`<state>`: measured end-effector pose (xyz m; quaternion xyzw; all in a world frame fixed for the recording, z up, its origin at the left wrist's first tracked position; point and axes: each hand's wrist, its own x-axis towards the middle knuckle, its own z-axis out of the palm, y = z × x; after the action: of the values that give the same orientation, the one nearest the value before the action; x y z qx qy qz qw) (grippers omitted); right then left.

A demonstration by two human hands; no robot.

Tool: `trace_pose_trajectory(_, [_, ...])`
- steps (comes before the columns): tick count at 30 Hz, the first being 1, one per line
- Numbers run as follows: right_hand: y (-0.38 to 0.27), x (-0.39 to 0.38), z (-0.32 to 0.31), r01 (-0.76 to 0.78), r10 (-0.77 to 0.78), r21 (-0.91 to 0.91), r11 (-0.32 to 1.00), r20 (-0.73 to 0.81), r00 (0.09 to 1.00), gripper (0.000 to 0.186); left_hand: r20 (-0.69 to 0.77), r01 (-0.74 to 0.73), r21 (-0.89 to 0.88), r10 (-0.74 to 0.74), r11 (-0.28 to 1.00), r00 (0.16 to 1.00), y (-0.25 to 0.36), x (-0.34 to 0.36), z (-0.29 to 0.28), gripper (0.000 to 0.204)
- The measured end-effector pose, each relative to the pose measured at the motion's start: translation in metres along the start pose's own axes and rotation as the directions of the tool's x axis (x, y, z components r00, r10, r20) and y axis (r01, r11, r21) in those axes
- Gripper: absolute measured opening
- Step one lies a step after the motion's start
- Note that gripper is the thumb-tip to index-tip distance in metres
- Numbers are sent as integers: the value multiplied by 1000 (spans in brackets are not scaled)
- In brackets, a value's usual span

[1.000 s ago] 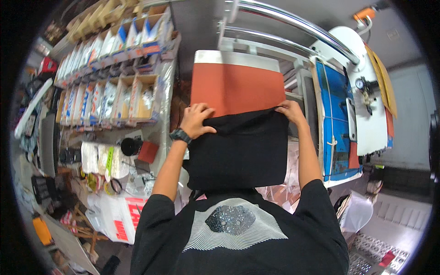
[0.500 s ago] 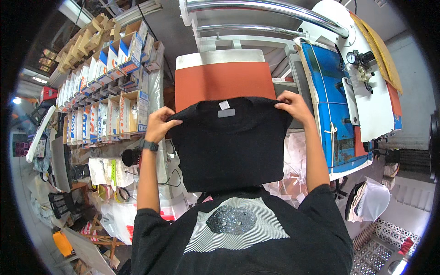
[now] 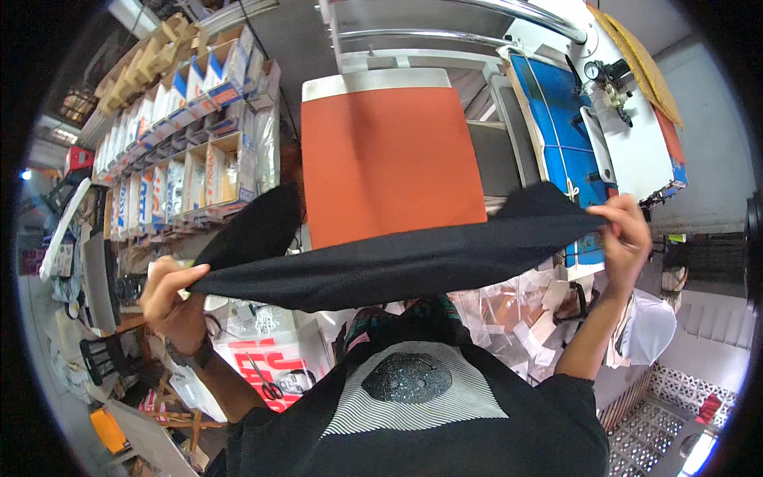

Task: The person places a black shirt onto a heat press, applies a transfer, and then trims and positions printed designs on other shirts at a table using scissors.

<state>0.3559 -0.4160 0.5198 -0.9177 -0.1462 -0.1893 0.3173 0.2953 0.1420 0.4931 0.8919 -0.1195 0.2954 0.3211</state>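
A black T-shirt (image 3: 397, 258) is stretched wide and lifted at the lower part of an orange pad (image 3: 385, 151), which has a white strip along its far end. My left hand (image 3: 171, 294) pinches one end of the fabric at the left. My right hand (image 3: 624, 238) grips the other end at the right, in front of a blue board (image 3: 548, 95) with cords across it. Dark folds of the shirt hang out beyond both sides of the pad.
Cardboard racks of white packets (image 3: 175, 183) stand at the left. A white press with chrome bars (image 3: 421, 35) and a pressure gauge (image 3: 592, 70) is at the back and right. Paper scraps (image 3: 524, 334) and a red-printed white bag (image 3: 262, 366) lie lower down.
Both my hands have moved apart and down toward me, pulling the shirt off the pad into a long, wide band. More of the orange pad now shows.
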Motion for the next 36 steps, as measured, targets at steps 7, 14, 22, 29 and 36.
trace_pose_trajectory(7, [5,-46,-36,11,-7,55,998,-66,998,14,-303,-16,162,65,987,951,33,-41,-9,19])
trace_pose_trajectory(14, [8,-69,-43,104,2,318,942,-317,948,18,-660,273,362,38,891,751,82,-79,6,27])
trace_pose_trajectory(22, [27,-74,-54,180,-77,263,948,-359,930,25,-702,224,251,18,942,712,84,-109,-15,20])
trace_pose_trajectory(29, [67,99,-20,-85,95,108,990,-87,992,33,-396,205,440,-16,874,918,-5,67,18,39])
trace_pose_trajectory(36, [205,273,193,-360,409,-255,897,176,895,47,-115,315,638,-317,703,941,-204,197,232,50])
